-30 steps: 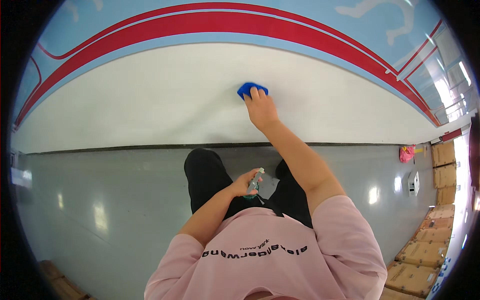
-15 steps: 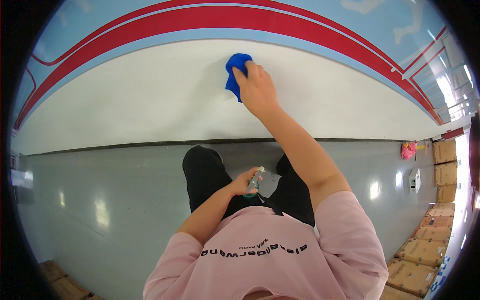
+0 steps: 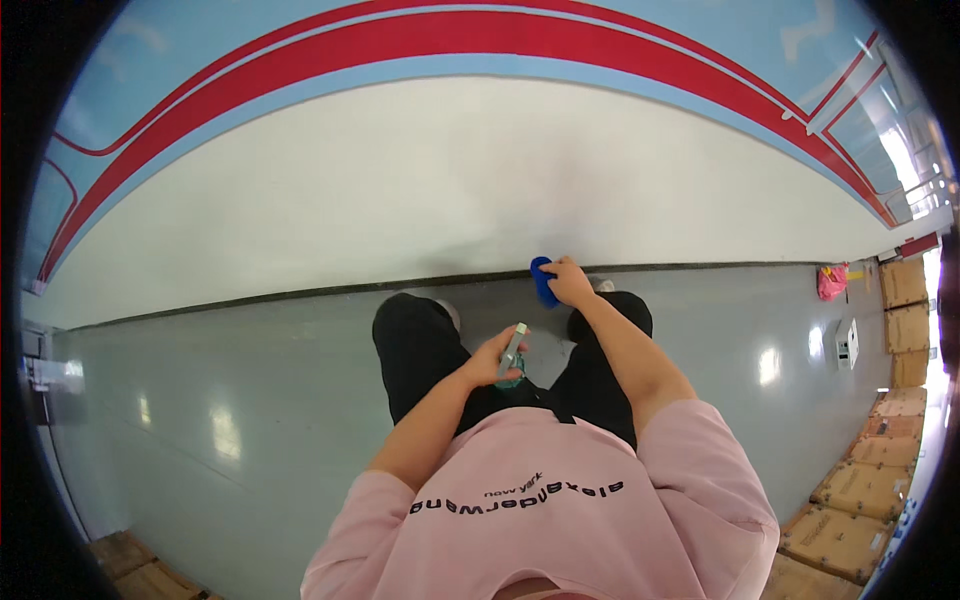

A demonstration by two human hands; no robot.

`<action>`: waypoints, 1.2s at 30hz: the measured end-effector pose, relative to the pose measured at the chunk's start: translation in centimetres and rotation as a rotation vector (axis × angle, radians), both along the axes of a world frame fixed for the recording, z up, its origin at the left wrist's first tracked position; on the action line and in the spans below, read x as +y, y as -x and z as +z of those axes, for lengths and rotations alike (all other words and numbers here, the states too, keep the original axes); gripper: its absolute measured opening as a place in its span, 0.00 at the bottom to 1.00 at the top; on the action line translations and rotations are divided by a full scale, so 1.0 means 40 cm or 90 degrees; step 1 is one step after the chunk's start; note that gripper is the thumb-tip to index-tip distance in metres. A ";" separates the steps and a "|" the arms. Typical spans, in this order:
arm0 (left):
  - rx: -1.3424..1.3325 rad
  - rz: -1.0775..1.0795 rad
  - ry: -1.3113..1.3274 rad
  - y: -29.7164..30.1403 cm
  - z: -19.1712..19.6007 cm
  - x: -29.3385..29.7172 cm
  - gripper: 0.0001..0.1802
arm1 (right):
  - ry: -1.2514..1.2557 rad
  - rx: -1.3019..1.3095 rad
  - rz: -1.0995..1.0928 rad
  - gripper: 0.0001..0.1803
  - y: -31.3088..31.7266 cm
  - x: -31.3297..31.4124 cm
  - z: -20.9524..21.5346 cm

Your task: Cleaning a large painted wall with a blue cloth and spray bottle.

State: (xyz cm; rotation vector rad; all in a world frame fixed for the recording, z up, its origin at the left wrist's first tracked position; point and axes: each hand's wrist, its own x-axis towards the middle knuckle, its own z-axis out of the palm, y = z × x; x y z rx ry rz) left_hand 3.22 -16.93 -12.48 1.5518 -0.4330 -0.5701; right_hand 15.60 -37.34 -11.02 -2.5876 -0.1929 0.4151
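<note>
Where the white wall (image 3: 400, 190) meets the grey floor (image 3: 250, 380), I hold a blue cloth (image 3: 542, 281) low against the wall's foot.
My right hand (image 3: 570, 282), arm outstretched, grips the bunched cloth; my left hand (image 3: 495, 358), elbow bent, clasps a small spray bottle (image 3: 513, 352) near my waist.
</note>
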 end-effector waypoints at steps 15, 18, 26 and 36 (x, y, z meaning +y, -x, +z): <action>-0.029 -0.030 -0.055 -0.017 0.003 -0.008 0.33 | -0.860 0.356 -0.298 0.29 0.220 0.030 0.055; -0.046 -0.010 -0.078 -0.018 -0.015 -0.009 0.31 | -0.859 0.359 -0.270 0.29 0.225 0.034 0.028; 0.015 0.019 -0.069 -0.024 -0.044 -0.001 0.30 | -0.767 0.264 -0.225 0.30 0.226 0.041 0.018; 0.022 0.026 -0.071 -0.014 -0.043 -0.002 0.28 | -0.723 0.065 -0.544 0.28 0.148 -0.010 0.040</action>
